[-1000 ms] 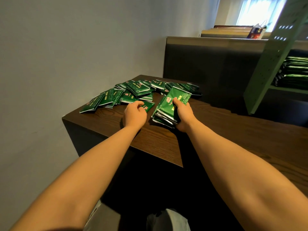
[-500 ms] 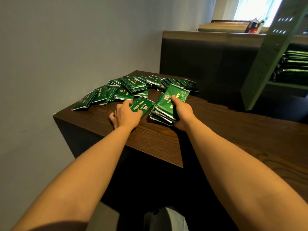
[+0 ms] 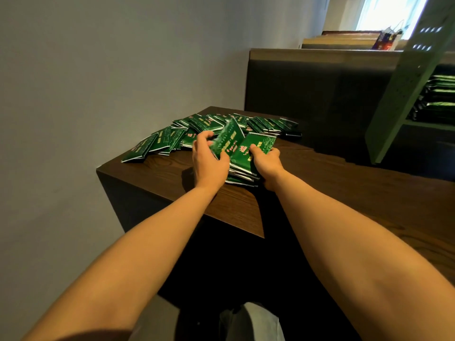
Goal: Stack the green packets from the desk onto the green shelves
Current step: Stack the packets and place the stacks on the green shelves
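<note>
At the desk (image 3: 172, 179) corner: grips a tilted packet (image 3: 227, 141) in the left hand (image 3: 209, 162), fingers curled round it, long axis pointing away, just left of the stack (image 3: 243, 169) clamped in the right hand (image 3: 267, 162). Faces a carry rightward to the green shelves (image 3: 396, 104).

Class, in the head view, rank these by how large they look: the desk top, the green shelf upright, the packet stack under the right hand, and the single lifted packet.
1. desk top
2. green shelf upright
3. packet stack
4. single lifted packet, only a little smaller than the stack; tilt makes this unsure.
</note>
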Demonstrator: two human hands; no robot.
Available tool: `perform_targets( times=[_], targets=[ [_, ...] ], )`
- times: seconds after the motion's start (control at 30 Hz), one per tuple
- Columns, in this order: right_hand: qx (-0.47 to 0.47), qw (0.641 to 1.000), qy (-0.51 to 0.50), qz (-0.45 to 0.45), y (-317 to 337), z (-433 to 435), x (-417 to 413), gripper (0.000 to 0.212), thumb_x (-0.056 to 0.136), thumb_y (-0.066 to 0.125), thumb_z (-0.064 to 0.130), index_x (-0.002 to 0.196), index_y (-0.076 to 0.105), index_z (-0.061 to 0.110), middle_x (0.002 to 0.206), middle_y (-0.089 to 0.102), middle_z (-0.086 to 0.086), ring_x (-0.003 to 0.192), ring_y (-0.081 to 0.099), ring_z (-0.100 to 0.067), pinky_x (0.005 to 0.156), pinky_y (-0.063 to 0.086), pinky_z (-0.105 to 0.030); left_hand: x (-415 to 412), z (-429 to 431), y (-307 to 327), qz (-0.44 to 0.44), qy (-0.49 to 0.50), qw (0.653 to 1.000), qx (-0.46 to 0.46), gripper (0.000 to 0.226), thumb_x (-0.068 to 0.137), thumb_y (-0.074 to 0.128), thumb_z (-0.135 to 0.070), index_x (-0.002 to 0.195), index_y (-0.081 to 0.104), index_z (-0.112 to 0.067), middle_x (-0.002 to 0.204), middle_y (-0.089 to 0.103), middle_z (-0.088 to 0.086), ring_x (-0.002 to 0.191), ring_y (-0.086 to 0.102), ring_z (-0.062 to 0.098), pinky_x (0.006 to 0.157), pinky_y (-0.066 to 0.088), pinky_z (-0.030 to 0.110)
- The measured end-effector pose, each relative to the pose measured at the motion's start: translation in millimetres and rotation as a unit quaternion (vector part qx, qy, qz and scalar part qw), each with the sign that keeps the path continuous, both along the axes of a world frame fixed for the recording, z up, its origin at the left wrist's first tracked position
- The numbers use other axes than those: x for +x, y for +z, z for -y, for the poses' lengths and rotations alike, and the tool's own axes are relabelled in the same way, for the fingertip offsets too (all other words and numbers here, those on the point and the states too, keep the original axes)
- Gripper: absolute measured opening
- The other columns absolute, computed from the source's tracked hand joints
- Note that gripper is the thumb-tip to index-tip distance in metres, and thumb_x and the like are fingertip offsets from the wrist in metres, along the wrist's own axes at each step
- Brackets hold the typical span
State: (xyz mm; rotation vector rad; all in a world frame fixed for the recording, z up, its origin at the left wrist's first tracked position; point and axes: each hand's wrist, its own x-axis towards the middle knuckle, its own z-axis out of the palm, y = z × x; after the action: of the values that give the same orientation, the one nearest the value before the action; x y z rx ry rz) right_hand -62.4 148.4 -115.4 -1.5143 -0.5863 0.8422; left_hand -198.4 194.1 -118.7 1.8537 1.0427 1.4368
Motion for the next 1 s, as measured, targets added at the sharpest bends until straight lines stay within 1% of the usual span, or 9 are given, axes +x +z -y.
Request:
perform_targets(
  times=[0.13, 0.2, 0.27, 0.33, 0.47, 0.57, 0.67, 0.83, 1.0],
  targets=[
    [0.003, 1.0, 0.008, -0.013, 4.6, 0.7, -2.2, 0.094, 0.097, 0.038, 0.075, 0.163, 0.016, 0.013, 0.161, 0.037, -0.011, 0.144, 0.042, -0.035, 0.119, 0.035, -0.049, 12.7, 5.9, -5.8, -0.048, -0.071, 0.996, 0.023, 0.032, 0.082, 0.067, -0.002, 0.112, 0.07, -0.014, 0.111, 0.064, 0.0, 0.101, 0.059, 0.012, 0.091, 0.047, 0.02],
    [0.016, 0.999, 0.025, -0.032, -26.5, -30.7, 27.9, 0.137, 0.056, 0.036, 0.109, 0.16, 0.03, 0.021, 0.158, 0.046, -0.006, 0.14, 0.048, -0.033, 0.119, 0.035, -0.055, 12.6, 6.6, -7.7, -0.064, -0.1, 0.993, 0.024, 0.033, 0.082, 0.069, -0.003, 0.113, 0.072, -0.013, 0.114, 0.066, 0.0, 0.105, 0.058, 0.009, 0.091, 0.042, 0.009],
    [0.0, 0.998, 0.051, -0.045, -62.6, -65.9, 62.0, 0.156, 0.03, 0.036, 0.116, 0.158, 0.036, 0.027, 0.156, 0.049, -0.003, 0.14, 0.049, -0.031, 0.119, 0.033, -0.058, 10.7, 8.2, -8.2, -0.087, -0.131, 0.987, 0.028, 0.037, 0.082, 0.069, -0.006, 0.119, 0.071, -0.011, 0.121, 0.065, 0.001, 0.109, 0.055, 0.005, 0.091, 0.035, 0.002],
    [-0.008, 0.996, 0.073, -0.06, -74.7, -76.2, 79.2, 0.154, 0.031, 0.039, 0.116, 0.159, 0.034, 0.03, 0.159, 0.046, -0.001, 0.142, 0.047, -0.031, 0.12, 0.031, -0.061, 10.0, 10.0, -8.0, -0.113, -0.162, 0.979, 0.045, 0.04, 0.083, 0.067, -0.008, 0.123, 0.069, -0.011, 0.127, 0.064, 0.002, 0.118, 0.054, 0.007, 0.101, 0.037, 0.013],
    [-0.008, 0.995, 0.075, -0.062, -48.6, -47.3, 55.5, 0.148, 0.042, 0.055, 0.108, 0.16, 0.032, 0.022, 0.155, 0.048, -0.004, 0.136, 0.051, -0.032, 0.115, 0.037, -0.061, 12.3, 12.3, -4.2, -0.099, -0.197, 0.975, 0.033, 0.037, 0.084, 0.058, 0.002, 0.118, 0.066, -0.008, 0.118, 0.066, 0.004, 0.112, 0.059, 0.013, 0.098, 0.044, 0.018],
    [-0.019, 0.998, 0.052, -0.04, -4.4, -8.2, 13.6, 0.095, 0.087, 0.071, 0.059, 0.156, 0.022, 0.017, 0.141, 0.052, -0.008, 0.126, 0.056, -0.032, 0.11, 0.045, -0.056, 13.8, 8.4, 0.3, -0.023, -0.174, 0.984, 0.022, 0.026, 0.083, 0.052, 0.008, 0.102, 0.059, -0.008, 0.102, 0.061, 0.006, 0.094, 0.058, 0.017, 0.083, 0.048, 0.02],
    [-0.017, 0.998, 0.04, -0.045, -5.4, -11.0, 14.8, 0.067, 0.088, 0.074, 0.034, 0.138, 0.034, 0.014, 0.123, 0.061, -0.011, 0.11, 0.066, -0.031, 0.101, 0.052, -0.053, 8.8, -8.5, 2.4, 0.016, -0.097, 0.995, 0.005, 0.021, 0.086, 0.051, 0.006, 0.097, 0.056, -0.011, 0.102, 0.059, 0.01, 0.089, 0.055, 0.018, 0.075, 0.046, 0.019],
    [0.016, 1.0, 0.024, 0.007, -7.6, -27.6, 11.6, 0.049, 0.093, 0.07, 0.023, 0.131, 0.041, 0.013, 0.121, 0.064, -0.011, 0.109, 0.068, -0.031, 0.102, 0.054, -0.051, -8.2, -59.0, -12.8, -0.158, 0.043, 0.984, -0.077, 0.032, 0.093, 0.055, -0.018, 0.125, 0.054, -0.02, 0.132, 0.052, 0.008, 0.124, 0.046, 0.028, 0.098, 0.038, 0.037],
    [0.021, 1.0, 0.0, 0.023, -14.1, -41.9, 8.3, 0.06, 0.087, 0.071, 0.033, 0.136, 0.041, 0.015, 0.12, 0.065, -0.006, 0.11, 0.067, -0.029, 0.105, 0.052, -0.05, -14.8, -87.0, -19.2, -0.291, 0.1, 0.941, -0.141, 0.054, 0.093, 0.055, -0.03, 0.144, 0.04, -0.025, 0.141, 0.05, 0.011, 0.133, 0.038, 0.034, 0.104, 0.035, 0.044]
  ],
)
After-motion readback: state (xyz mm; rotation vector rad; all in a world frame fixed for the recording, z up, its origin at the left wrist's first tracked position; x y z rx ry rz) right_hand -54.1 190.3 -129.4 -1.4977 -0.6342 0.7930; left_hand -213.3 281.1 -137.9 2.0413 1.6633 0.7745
